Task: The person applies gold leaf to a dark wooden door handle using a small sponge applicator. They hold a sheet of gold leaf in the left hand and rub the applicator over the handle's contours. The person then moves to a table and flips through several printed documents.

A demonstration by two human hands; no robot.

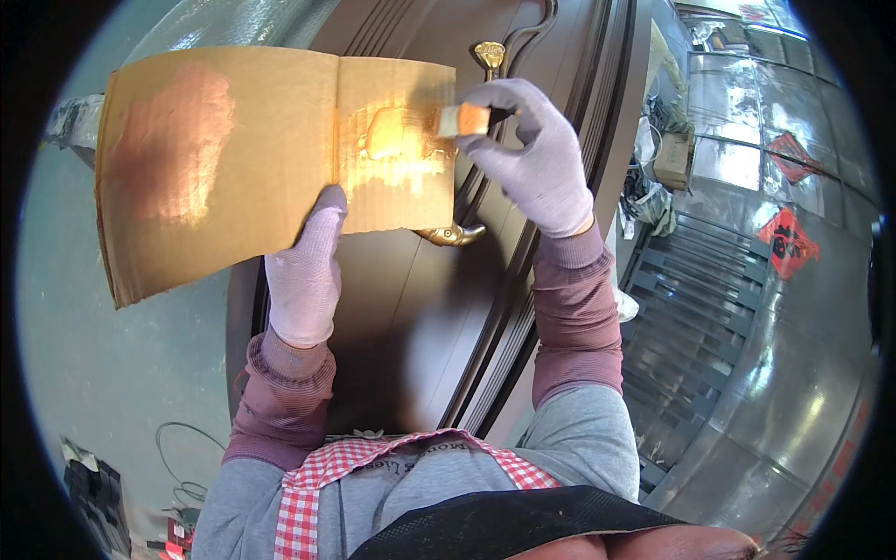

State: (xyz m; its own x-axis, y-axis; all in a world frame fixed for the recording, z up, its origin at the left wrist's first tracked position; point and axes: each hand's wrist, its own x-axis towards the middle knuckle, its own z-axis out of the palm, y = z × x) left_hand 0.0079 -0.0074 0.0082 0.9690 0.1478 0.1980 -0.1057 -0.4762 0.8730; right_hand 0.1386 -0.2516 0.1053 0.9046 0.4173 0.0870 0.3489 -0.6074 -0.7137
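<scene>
My left hand [308,275], in a pale glove, grips the lower edge of a folded piece of cardboard [280,121], its thumb on the front face. A copper-coloured smear [177,140] covers the cardboard's left part. On the right flap lies a shiny golden wet patch [392,135]. Between the thumb and fingers of my right hand [541,163], gloved too, is a small sponge block [462,120], whitish with an orange side. The sponge is beside the flap's right edge; whether it touches is unclear. Below lies a brown door panel [373,317] with golden fittings.
A golden ornament [489,58] and a curved golden handle end [453,234] stick out beyond the cardboard. Dark ridged trim [504,327] runs along the panel's right side. Farther right are a slatted grey rack [691,308] and a cardboard box [672,161]. A thin cable [182,467] lies at lower left.
</scene>
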